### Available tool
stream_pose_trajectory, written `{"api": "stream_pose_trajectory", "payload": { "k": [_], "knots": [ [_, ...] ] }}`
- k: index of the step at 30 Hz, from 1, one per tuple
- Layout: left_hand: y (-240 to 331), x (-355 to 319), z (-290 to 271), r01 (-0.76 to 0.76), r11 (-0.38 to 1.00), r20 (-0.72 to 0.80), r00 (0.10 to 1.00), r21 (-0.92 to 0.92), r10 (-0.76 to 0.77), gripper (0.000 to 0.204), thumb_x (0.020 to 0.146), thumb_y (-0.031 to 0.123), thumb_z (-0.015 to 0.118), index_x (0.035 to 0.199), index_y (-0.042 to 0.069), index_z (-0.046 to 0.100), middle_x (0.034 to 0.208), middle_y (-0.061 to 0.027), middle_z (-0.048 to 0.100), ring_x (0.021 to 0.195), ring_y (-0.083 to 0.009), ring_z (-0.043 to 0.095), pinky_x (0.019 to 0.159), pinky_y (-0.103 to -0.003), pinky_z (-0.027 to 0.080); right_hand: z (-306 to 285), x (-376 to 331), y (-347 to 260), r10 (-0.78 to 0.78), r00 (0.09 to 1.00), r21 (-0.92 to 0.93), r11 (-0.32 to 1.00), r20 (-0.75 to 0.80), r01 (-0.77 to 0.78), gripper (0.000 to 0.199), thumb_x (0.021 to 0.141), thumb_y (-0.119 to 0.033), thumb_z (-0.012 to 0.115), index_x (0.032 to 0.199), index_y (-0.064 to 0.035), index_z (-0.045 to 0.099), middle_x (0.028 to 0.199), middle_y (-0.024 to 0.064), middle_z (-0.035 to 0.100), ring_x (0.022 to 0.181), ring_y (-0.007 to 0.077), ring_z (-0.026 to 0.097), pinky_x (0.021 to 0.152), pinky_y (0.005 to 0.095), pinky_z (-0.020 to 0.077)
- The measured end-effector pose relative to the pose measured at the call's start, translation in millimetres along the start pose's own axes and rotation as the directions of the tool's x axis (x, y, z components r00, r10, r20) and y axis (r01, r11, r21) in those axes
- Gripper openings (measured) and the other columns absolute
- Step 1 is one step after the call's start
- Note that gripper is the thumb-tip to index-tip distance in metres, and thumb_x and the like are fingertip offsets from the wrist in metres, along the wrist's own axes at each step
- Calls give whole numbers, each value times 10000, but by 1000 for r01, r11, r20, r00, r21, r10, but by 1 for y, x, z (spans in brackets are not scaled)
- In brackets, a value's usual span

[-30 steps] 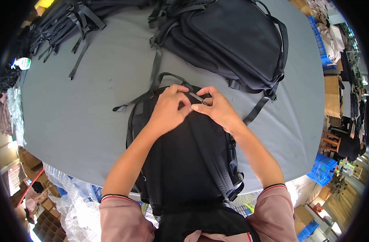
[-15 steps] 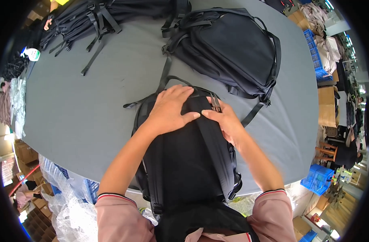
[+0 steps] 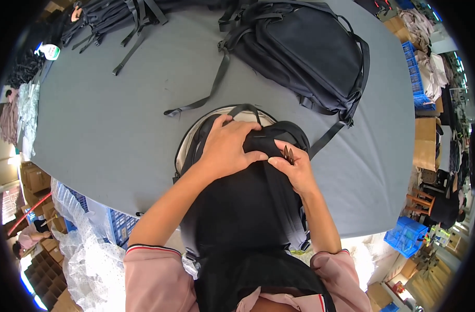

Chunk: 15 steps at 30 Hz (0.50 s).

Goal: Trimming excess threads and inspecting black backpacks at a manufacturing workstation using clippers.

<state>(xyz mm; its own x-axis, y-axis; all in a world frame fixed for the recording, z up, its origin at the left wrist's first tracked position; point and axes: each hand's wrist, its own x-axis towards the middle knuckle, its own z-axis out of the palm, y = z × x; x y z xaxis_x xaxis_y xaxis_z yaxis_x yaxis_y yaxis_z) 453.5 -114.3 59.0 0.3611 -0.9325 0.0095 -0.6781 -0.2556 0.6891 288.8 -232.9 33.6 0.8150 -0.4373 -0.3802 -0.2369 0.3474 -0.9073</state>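
A black backpack (image 3: pixel 237 208) overhangs the near edge of the table (image 3: pixel 118 135), its lower end by the person's body. It looks light and soft-walled, so it would probably sag if held low. The right hand (image 3: pixel 299 171) is closed around small snips (image 3: pixel 289 154); the left hand (image 3: pixel 224 148) clamps the bag's upper panel, a sound hold, as is the loop handle (image 3: pixel 246 107) just beyond. Another backpack (image 3: pixel 310 49) lies toward the far edge.
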Motion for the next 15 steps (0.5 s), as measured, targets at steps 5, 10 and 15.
{"api": "stream_pose_trajectory", "payload": {
  "k": [5, 10, 15],
  "knots": [
    [2, -4, 22, -4, 999, -180, 984, -51, -5, 403, 651, 324, 767, 903, 42, 626, 840, -65, 634, 798, -228, 565, 868, -341, 330, -4, -13, -9, -177, 984, -355, 922, -36, 153, 451, 789, -38, 662, 1219, -18, 528, 953, 14, 590, 740, 90, 532, 699, 243, 457],
    [-1, 2, 29, 25, 1000, -357, 934, 16, -18, 342, 619, 189, 794, 853, 54, 585, 702, -42, 573, 715, -216, 550, 812, -359, 331, 13, -30, -54, -399, 909, -778, 607, -124, 161, 371, 760, -78, 676, 1104, -90, 539, 870, 47, 521, 649, 185, 544, 572, 292, 459],
    [1, 3, 29, 42, 999, -357, 933, -2, -40, 346, 607, 147, 793, 857, 55, 571, 702, -38, 562, 707, -216, 543, 808, -362, 330, 14, -6, -65, -506, 855, -880, 346, 117, 325, 236, 763, -94, 665, 978, -70, 571, 856, 65, 492, 646, 239, 552, 521, 341, 428]
  ]
}}
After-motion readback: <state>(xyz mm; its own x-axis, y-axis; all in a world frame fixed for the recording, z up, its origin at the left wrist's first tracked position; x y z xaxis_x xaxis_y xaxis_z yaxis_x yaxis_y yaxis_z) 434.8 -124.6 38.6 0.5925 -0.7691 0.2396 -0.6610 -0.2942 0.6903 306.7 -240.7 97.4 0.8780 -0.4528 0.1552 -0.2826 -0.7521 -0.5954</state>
